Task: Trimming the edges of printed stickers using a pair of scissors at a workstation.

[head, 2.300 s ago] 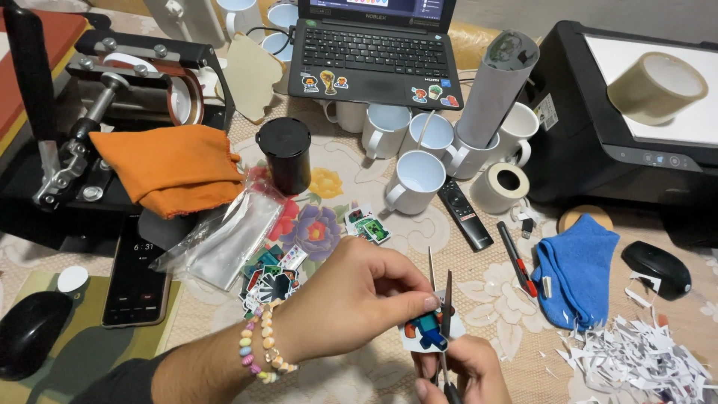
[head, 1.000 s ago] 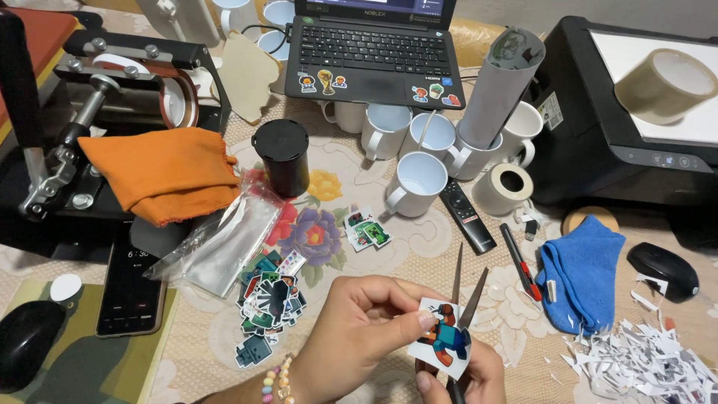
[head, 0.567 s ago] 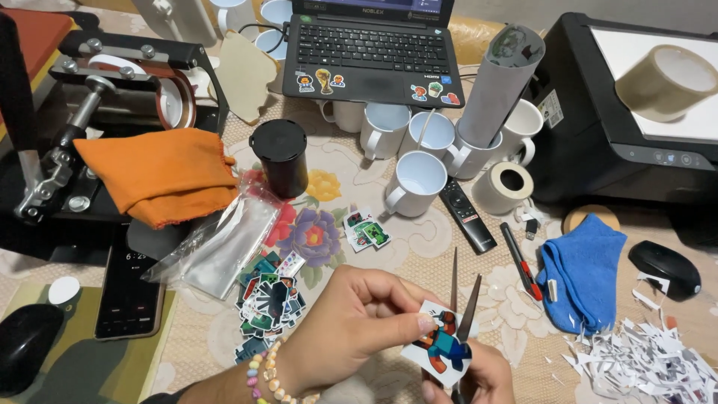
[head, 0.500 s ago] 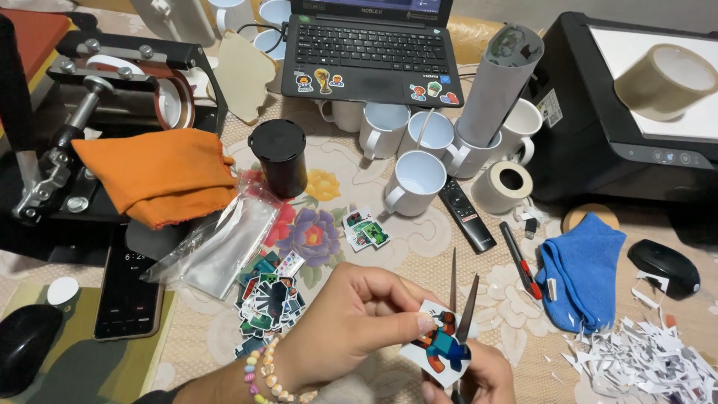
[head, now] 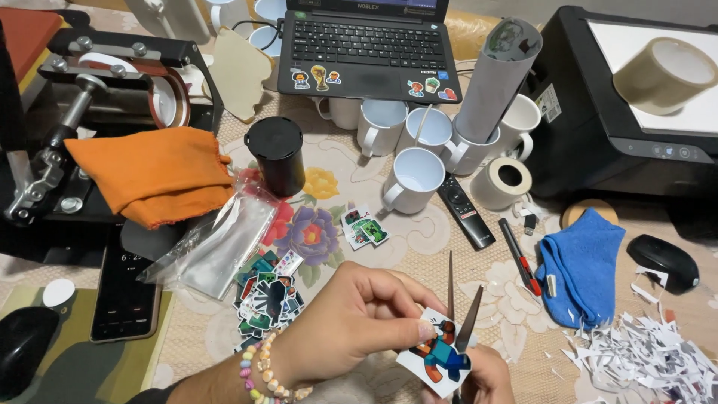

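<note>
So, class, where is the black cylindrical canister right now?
In the head view, the black cylindrical canister stands upright left of centre, just right of the orange cloth and left of the white mugs.

A beige desk [head: 419, 239] covered by a cloth with purple, red and yellow flower prints fills the view under even indoor light.

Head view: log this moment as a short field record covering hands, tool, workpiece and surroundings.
left hand: left hand pinches the small colourful printed paper cutout
right hand: right hand holds the metal scissors, blades open around the cutout's top edge
nearby left: pile of cut stickers
nearby right: white paper scraps, folded blue cloth
behind: white ceramic mugs
</note>
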